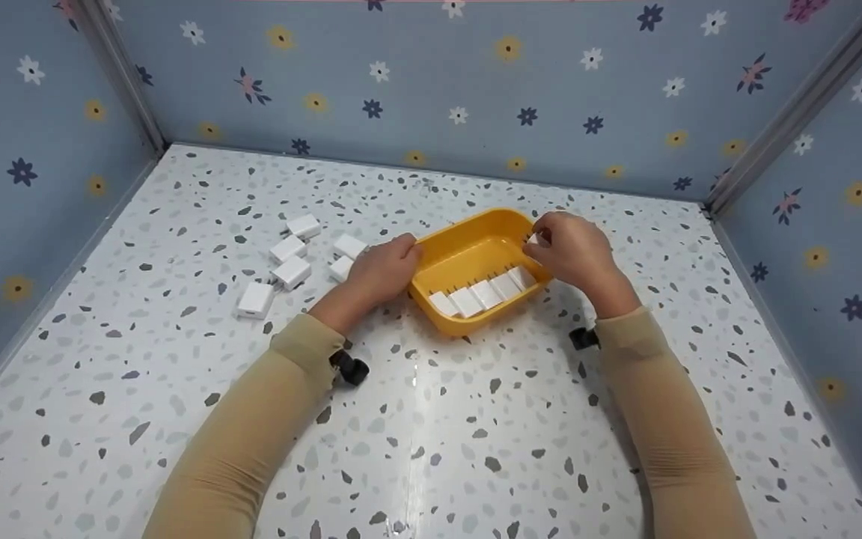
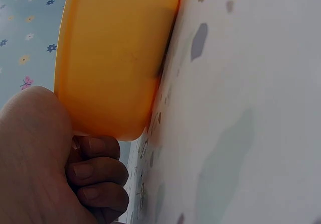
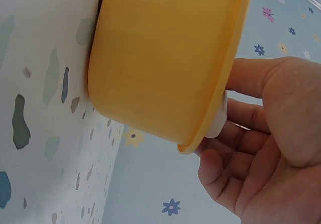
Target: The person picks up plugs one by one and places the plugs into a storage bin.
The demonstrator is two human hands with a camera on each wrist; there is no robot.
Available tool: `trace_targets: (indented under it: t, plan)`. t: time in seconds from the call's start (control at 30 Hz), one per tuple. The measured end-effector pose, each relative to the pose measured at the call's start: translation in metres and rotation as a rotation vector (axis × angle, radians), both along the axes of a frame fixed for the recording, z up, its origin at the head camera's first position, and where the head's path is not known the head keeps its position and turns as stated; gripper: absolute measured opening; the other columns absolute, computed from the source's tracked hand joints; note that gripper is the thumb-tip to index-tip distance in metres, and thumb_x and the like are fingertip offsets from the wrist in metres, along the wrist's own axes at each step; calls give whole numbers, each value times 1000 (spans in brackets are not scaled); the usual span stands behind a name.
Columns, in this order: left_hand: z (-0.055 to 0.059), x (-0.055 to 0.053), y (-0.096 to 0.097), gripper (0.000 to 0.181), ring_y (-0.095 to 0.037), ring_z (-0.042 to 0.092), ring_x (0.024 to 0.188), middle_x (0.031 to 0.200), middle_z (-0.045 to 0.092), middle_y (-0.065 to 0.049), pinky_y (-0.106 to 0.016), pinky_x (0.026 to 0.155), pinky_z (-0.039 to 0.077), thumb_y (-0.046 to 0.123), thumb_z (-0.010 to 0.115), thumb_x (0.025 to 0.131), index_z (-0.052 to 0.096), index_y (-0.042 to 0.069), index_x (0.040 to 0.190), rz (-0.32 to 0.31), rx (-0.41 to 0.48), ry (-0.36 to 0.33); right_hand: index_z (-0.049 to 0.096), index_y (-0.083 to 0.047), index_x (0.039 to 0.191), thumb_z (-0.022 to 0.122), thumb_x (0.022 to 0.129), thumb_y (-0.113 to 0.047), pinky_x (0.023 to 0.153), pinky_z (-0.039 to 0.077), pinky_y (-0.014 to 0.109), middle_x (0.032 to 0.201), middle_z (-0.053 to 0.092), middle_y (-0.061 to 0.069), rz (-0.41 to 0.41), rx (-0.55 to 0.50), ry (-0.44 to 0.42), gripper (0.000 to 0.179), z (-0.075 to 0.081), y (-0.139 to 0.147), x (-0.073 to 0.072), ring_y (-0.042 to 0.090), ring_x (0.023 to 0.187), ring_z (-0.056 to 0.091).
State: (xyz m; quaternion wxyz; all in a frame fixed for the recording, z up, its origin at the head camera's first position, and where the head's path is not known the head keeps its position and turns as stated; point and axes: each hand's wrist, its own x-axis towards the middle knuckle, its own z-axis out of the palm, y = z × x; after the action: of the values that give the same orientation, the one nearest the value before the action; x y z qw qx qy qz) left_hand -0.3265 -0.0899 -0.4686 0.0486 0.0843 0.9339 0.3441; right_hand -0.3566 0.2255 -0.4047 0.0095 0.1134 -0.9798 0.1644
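A yellow plastic bin (image 1: 468,258) sits on the speckled tabletop. Along its near side stands a row of several white plug-in chargers (image 1: 485,294), prongs toward the far side. My left hand (image 1: 380,273) grips the bin's left end, thumb at the rim and fingers curled, as the left wrist view shows. At the right end, my right hand (image 1: 577,251) pinches another white charger (image 3: 218,118) at the rim. Most of that charger is hidden by the fingers and the bin wall.
Left of the bin lie several loose white chargers (image 1: 292,272), two of them close by the left hand and partly covered by it. Flower-patterned panels (image 1: 446,82) wall the table at the back and both sides.
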Motion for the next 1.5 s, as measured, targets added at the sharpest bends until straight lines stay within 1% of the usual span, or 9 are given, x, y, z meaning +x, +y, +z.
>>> trace_targets:
  t: [0.23, 0.43, 0.6, 0.87, 1.0, 1.1, 1.23, 1.33, 1.5]
  plan:
    - [2, 2, 0, 37, -33, 57, 91, 99, 60, -12, -50, 87, 46, 42, 33, 118, 57, 14, 117, 1, -3, 0, 77, 1, 125, 78, 103, -24, 86, 61, 52, 114, 76, 17, 67, 144, 140, 34, -4, -4, 3, 35, 93, 72]
    - [2, 2, 0, 38, -32, 57, 91, 99, 61, -11, -49, 87, 46, 42, 33, 118, 59, 14, 119, 4, 3, -8, 77, 0, 125, 81, 102, -24, 83, 62, 51, 114, 77, 16, 85, 227, 187, 33, -6, -9, 6, 35, 92, 75]
    - [1, 1, 0, 38, -32, 57, 91, 100, 61, -11, -48, 87, 46, 43, 33, 118, 59, 14, 119, 3, 11, -6, 78, -1, 124, 82, 101, -23, 82, 62, 52, 112, 79, 16, 99, 255, 213, 32, -8, -10, 6, 35, 92, 75]
    - [1, 2, 0, 37, -31, 57, 90, 99, 61, -11, -49, 87, 46, 42, 34, 118, 59, 14, 119, 1, 17, -3, 78, 0, 123, 81, 99, -21, 82, 62, 50, 109, 79, 17, 77, 287, 182, 32, -12, -9, 4, 34, 92, 72]
    - [1, 2, 0, 36, -31, 57, 89, 98, 61, -11, -48, 85, 46, 41, 34, 118, 58, 15, 117, 0, 21, 2, 79, -1, 120, 81, 97, -21, 77, 59, 48, 101, 77, 15, 66, 303, 160, 31, -14, -9, 4, 32, 88, 65]
    - [1, 2, 0, 36, -32, 57, 90, 99, 60, -11, -48, 86, 45, 41, 33, 118, 58, 14, 117, -4, 17, 4, 79, -2, 114, 80, 96, -21, 73, 56, 47, 94, 74, 13, 64, 297, 151, 26, -15, -8, 4, 31, 86, 60]
    - [1, 2, 0, 38, -33, 58, 95, 102, 61, -12, -49, 89, 45, 42, 32, 117, 57, 14, 118, -8, 8, 0, 81, -4, 115, 78, 96, -22, 74, 58, 50, 96, 76, 13, 70, 297, 135, 26, -15, -6, 4, 32, 88, 62]
    - [1, 1, 0, 38, -33, 58, 95, 103, 62, -12, -50, 91, 46, 42, 32, 117, 58, 14, 119, -8, 8, -3, 81, -5, 122, 80, 97, -24, 78, 59, 50, 102, 79, 13, 66, 309, 110, 31, -15, -7, 3, 32, 92, 63]
    - [0, 1, 1, 38, -32, 58, 92, 101, 61, -12, -49, 88, 46, 42, 32, 117, 58, 15, 118, -4, 12, -6, 82, -6, 123, 81, 98, -25, 81, 58, 48, 102, 78, 11, 47, 324, 66, 31, -14, -9, 3, 31, 93, 63]
